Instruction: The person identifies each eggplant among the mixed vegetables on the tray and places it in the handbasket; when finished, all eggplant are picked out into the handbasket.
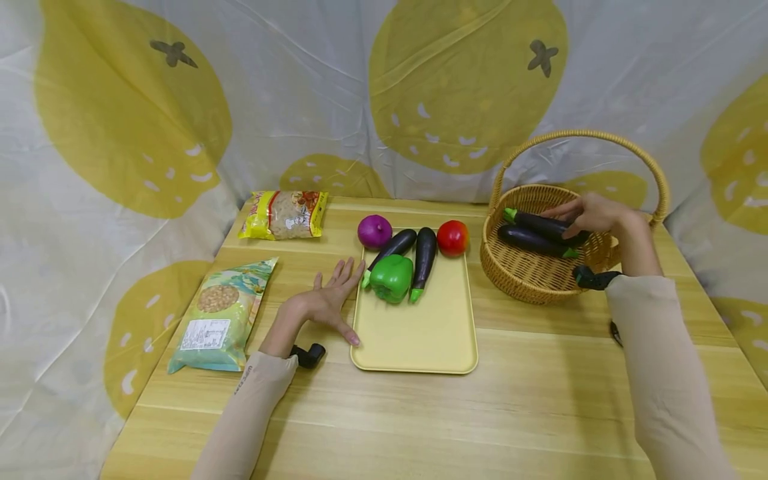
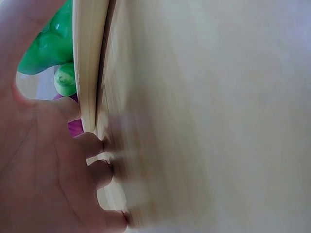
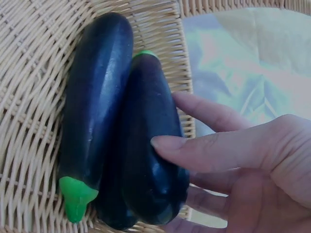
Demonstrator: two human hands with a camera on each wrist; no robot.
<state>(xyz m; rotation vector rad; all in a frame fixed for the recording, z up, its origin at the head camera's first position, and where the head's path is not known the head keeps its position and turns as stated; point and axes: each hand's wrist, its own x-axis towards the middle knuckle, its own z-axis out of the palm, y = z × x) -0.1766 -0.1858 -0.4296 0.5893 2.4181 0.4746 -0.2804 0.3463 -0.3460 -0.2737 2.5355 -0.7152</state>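
In the head view my right hand [image 1: 600, 217] is over the wicker basket [image 1: 516, 283]. Its thumb and fingers hold a dark purple eggplant [image 3: 150, 160] with a green tip. Another eggplant [image 3: 92, 97] lies alongside on the basket floor, and the right wrist view shows part of a further dark one beneath the held one. My left hand [image 1: 327, 303], fingers spread, rests at the left edge of a yellow tray [image 1: 414, 340]. On that tray lie a green bell pepper [image 1: 391, 279] and two eggplants [image 1: 425, 257], the pepper partly covering one.
A purple onion [image 1: 375, 232] and a red round fruit [image 1: 453, 238] sit at the tray's far corners. Left of it lie a yellow-and-red food bag [image 1: 288, 215] and a green-blue bag [image 1: 222, 317]. The basket's tall handle [image 1: 579, 133] arches above it; a patterned cloth [image 1: 300, 87] hangs behind.
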